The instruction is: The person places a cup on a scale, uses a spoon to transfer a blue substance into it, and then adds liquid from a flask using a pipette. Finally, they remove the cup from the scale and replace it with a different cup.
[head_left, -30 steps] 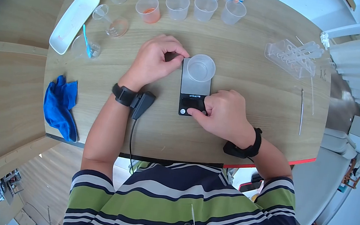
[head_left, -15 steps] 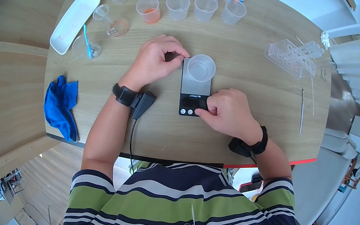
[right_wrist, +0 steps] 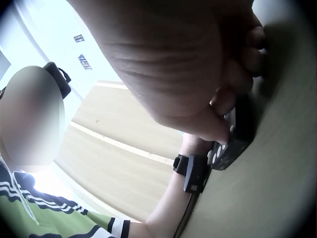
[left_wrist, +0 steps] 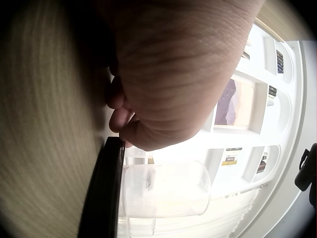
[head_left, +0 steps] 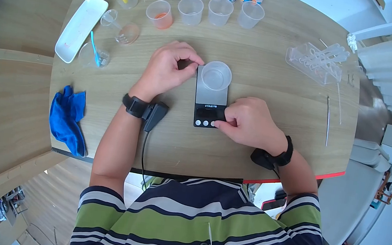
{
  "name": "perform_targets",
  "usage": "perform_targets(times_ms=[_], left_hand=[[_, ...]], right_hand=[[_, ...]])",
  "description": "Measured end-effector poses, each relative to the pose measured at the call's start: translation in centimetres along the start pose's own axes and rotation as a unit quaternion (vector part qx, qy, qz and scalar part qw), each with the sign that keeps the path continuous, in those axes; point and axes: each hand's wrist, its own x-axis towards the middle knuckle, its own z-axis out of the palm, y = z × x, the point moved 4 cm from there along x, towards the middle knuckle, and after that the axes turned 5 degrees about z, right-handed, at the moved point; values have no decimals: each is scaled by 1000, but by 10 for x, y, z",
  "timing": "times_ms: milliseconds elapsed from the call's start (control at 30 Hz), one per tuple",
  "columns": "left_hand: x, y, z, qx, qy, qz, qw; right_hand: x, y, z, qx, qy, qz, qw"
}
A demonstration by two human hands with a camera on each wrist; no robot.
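Evidently, the right hand [head_left: 249,123] has its fingers curled against the near right edge of the digital scale [head_left: 212,97], with the thumb resting on the rightmost of the round buttons [head_left: 205,123]. The left hand [head_left: 167,70] bends its thumb and forefinger together at the scale's far left corner, seeming to pinch it; its other fingers curl off to the left. Pressing a button looks like the step in hand, and it would best be done straight down with the thumb pad, lightly, while the left fingers only brace the body against sliding. Both hands should keep clear of the weighing plate, and letting go before reading would spare the figure any stray load. So the scale lies between the two hands, touched by both, flat on the tabletop [head_left: 269,75]. The clear cup [head_left: 216,76] stands upright on its plate, just right of the left fingertips and on the far side of the right hand, seemingly touched by neither. The display [head_left: 206,113] sits beside the right forefinger, and no reading is legible. Farther out, a cup with orange-red liquid [head_left: 160,14] stands at the far left, and a blue cloth [head_left: 67,116] lies near left.
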Motion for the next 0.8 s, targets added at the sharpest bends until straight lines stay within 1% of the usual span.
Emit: perform_targets(times_ms=[133, 367, 433, 467, 533, 567, 633, 667, 700, 733, 767, 800], left_hand=[[0, 0, 0, -3, 2, -2, 1000], [0, -1, 2, -2, 7, 6, 1000], [-1, -2, 3, -17, 34, 28, 999], [-2, -5, 5, -14, 32, 35, 999], [-4, -15, 6, -117, 43, -50, 991], [-5, -13, 3, -116, 39, -43, 992], [-7, 1, -6, -103, 19, -42, 994], [-9, 11, -9, -101, 16, -39, 994], [-9, 29, -14, -47, -19, -17, 999], [-10, 44, -17, 7, -54, 3, 999], [-11, 56, -19, 9, -57, 6, 998], [-11, 67, -17, 50, -72, 18, 996]], right_hand=[[-1, 7, -3, 30, -26, -2, 999], [-2, 4, -3, 23, -7, -5, 1000], [-2, 4, -4, 21, -11, -16, 1000], [-2, 7, -5, 20, -4, -16, 1000], [-1, 16, -7, 114, 12, -32, 993], [1, 21, -7, 112, 20, -30, 993], [6, 34, -12, 212, 100, -17, 972], [6, 41, -12, 230, 131, -4, 964], [8, 44, -11, 230, 136, -5, 964], [9, 48, -12, 224, 165, 2, 961], [9, 51, -13, 217, 194, 9, 957], [9, 51, -13, 219, 199, 9, 955]])
